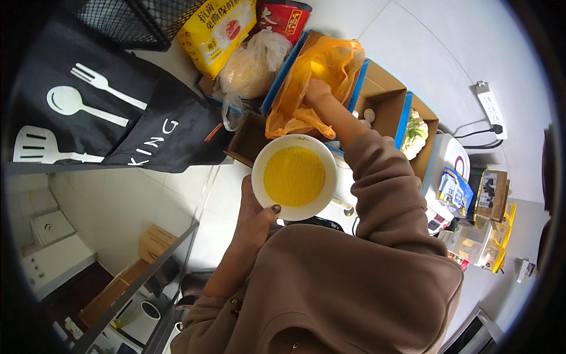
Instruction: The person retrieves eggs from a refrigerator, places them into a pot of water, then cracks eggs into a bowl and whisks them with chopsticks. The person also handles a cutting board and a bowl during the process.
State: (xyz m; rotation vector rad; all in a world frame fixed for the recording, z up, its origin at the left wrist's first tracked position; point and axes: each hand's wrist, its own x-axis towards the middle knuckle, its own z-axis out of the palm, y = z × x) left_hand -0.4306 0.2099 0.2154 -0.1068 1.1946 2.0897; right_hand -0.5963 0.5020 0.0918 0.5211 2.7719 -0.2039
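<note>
A white bowl (328,170) with yellow millet-like grains (294,176) in it is held in front of my chest. My left hand (256,212) grips its lower left rim, thumb on top and the other fingers mostly hidden underneath. My right hand (317,90) reaches into an orange plastic bag (289,99) standing in a blue-edged cardboard box. Its fingers are out of sight in the bag, near something yellow (319,68), so what they hold cannot be told.
Eggs (369,116) and a cauliflower (414,135) lie in neighbouring boxes on the right. Left of the bag are a knotted clear plastic bag (247,71) and a yellow food packet (216,35). A black apron (177,97) hangs left; a white cooker (446,155) stands right.
</note>
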